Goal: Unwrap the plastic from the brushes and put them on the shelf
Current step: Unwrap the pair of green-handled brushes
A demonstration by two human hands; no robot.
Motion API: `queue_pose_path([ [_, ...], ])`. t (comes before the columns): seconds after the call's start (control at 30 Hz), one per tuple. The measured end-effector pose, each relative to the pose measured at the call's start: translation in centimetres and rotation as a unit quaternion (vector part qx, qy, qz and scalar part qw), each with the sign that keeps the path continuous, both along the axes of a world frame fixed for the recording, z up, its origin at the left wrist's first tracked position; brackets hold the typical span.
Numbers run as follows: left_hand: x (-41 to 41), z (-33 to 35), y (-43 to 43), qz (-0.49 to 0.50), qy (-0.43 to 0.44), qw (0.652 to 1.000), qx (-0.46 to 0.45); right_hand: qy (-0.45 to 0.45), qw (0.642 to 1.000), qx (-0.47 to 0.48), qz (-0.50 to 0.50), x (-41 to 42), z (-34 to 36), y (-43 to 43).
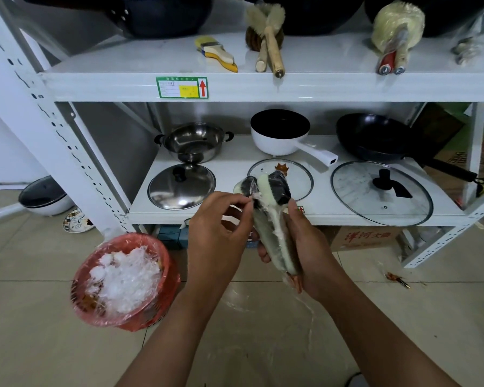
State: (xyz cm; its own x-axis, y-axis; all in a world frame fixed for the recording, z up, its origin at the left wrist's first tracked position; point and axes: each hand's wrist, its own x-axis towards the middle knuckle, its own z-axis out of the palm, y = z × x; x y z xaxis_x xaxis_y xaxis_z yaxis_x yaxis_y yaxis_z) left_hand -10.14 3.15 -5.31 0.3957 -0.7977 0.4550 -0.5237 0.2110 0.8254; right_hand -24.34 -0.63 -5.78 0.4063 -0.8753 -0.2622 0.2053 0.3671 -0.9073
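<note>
My right hand grips the handles of a plastic-wrapped bundle of brushes with pale handles and black heads, held up in front of the lower shelf. My left hand pinches a strand of clear plastic wrap at the bundle's head. More wrap trails down below my right hand. On the upper shelf lie unwrapped brushes: a yellow-handled one and wooden-handled ones. A still-wrapped bundle lies to their right.
A red-lined bin holding crumpled plastic wrap stands on the floor at my left. The lower shelf holds a steel pot, a white saucepan, a black wok and three lids. Cardboard boxes sit under the shelf.
</note>
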Motion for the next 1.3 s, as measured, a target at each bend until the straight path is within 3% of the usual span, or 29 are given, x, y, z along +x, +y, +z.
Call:
queue_pose_path([
  [0.17, -0.6, -0.2, 0.2, -0.137, 0.001, 0.99, 0.043, -0.095, 0.993, 0.067, -0.029, 0.0, -1.0, -0.7],
  [0.3, -0.6, -0.9, 0.0, -0.128, 0.022, 0.989, 0.064, -0.138, 0.987, 0.082, -0.02, -0.1, -1.3, -1.1],
  [0.53, -0.3, -1.3, -0.3, -0.105, 0.075, 0.988, 0.082, -0.06, 0.998, 0.011, -0.035, -0.2, -1.9, -1.5],
  [0.73, -0.1, -0.8, -0.1, -0.115, 0.138, 0.978, 0.102, -0.078, 0.996, 0.007, -0.035, -0.3, -1.3, -1.5],
  [0.97, -0.2, -1.1, -0.3, -0.1, 0.131, 0.98, 0.114, -0.087, 0.996, 0.003, -0.025, -0.3, -1.2, -1.3],
  [1.17, -0.2, -1.7, -0.4, -0.044, 0.036, 0.993, 0.106, -0.106, 0.994, 0.027, -0.028, -0.4, -1.4, -1.5],
  [1.3, -0.2, -1.8, -0.5, -0.034, 0.018, 0.995, 0.088, -0.109, 0.993, 0.027, -0.041, -0.3, -1.7, -1.5],
])
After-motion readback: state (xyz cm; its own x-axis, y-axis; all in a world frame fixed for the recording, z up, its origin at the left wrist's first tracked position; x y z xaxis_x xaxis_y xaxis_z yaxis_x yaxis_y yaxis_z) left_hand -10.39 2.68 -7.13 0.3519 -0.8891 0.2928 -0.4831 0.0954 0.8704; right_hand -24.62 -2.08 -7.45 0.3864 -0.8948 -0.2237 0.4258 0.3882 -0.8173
